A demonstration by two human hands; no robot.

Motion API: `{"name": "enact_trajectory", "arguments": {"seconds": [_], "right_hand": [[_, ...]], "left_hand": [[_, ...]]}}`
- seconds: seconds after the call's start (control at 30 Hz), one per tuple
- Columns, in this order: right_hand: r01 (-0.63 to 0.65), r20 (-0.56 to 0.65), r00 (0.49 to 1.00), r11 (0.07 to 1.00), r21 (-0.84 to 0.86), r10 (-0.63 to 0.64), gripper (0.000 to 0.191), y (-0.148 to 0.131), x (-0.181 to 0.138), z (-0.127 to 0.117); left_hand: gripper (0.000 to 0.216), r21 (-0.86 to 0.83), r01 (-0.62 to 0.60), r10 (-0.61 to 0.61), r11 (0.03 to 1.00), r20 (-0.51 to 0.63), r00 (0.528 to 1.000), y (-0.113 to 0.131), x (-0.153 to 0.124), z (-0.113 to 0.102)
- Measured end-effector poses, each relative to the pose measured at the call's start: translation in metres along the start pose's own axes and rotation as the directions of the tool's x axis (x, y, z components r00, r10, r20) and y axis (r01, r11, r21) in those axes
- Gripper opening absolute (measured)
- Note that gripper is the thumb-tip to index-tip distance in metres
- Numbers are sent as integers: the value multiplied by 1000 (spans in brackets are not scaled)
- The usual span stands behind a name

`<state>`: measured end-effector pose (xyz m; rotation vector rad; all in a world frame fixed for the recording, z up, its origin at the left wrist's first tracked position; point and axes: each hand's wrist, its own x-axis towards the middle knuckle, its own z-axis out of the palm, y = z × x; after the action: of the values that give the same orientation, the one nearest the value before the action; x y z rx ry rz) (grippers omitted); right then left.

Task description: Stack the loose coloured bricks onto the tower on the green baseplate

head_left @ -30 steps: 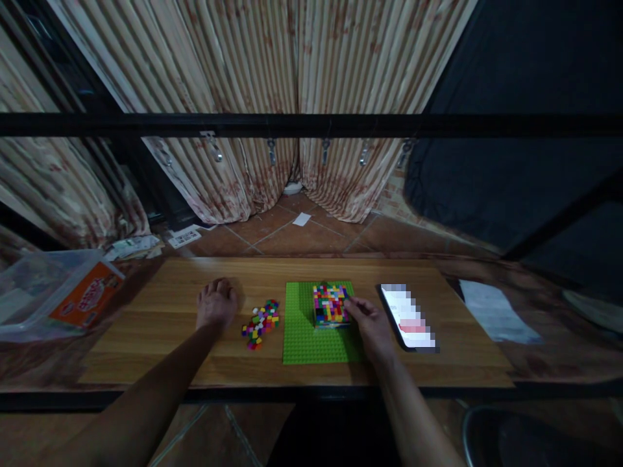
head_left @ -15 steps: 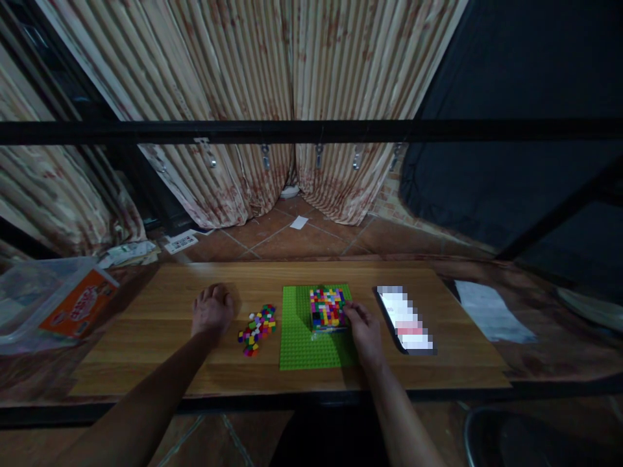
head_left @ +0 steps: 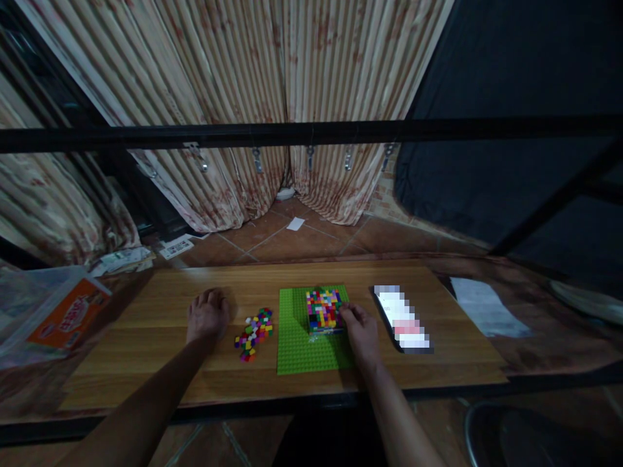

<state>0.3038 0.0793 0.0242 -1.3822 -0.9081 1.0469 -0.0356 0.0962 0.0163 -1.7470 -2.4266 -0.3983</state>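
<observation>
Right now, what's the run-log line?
left hand: on wooden tabletop | right hand: at right side of multicolored brick block on green studded baseplate, grip unclear | loose bricks: left of baseplate | smartphone: right of baseplate

From my end, the studded baseplate (head_left: 292,353) and bricks (head_left: 323,310) at lower centre looked plastic, the tabletop (head_left: 131,318) smooth wood, the upper curtains (head_left: 233,65) cloth, the lower-left box (head_left: 29,295) translucent plastic.
</observation>
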Motion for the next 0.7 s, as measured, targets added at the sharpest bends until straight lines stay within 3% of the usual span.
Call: {"name": "enact_trajectory", "arguments": {"seconds": [0.43, 0.7], "right_hand": [[18, -28, 999, 995, 100, -15, 30, 9, 0, 7], [75, -18, 997, 997, -17, -76, 33, 11, -3, 4]], "left_hand": [[43, -23, 7, -7, 1000, -11, 1000, 1, 0, 0], [44, 5, 2, -2, 1000, -4, 1000, 0, 1, 1]]}}
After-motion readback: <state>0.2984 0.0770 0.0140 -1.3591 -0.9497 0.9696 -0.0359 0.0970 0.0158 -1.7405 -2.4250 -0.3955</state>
